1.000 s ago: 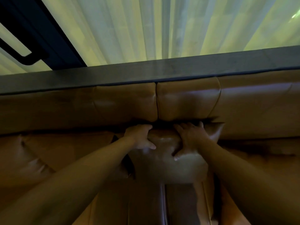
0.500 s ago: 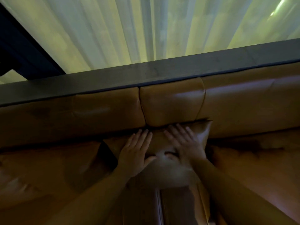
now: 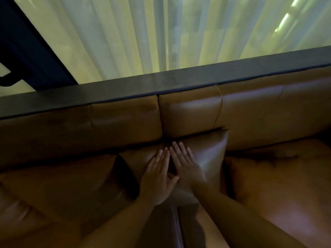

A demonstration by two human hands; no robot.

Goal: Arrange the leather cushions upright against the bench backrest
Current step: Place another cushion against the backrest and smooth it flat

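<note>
A brown leather cushion (image 3: 209, 153) leans against the padded leather backrest (image 3: 125, 120) at the middle of the bench. My left hand (image 3: 158, 178) and my right hand (image 3: 186, 165) lie flat on its face, side by side, fingers stretched toward the backrest, holding nothing. A second leather cushion (image 3: 71, 187) rests to the left of the middle one, and a third leather cushion (image 3: 279, 179) sits to the right. Both forearms cover the lower part of the middle cushion.
A dark ledge (image 3: 161, 85) runs along the top of the backrest. Pale sheer curtains (image 3: 161, 33) hang behind it, with a dark frame (image 3: 30, 51) at the upper left. The bench seat (image 3: 179, 230) with its centre seam shows below my wrists.
My hands let go of the middle cushion's top edge and flattened on its face, moving closer together. The cushion now stands steeper against the backrest.
</note>
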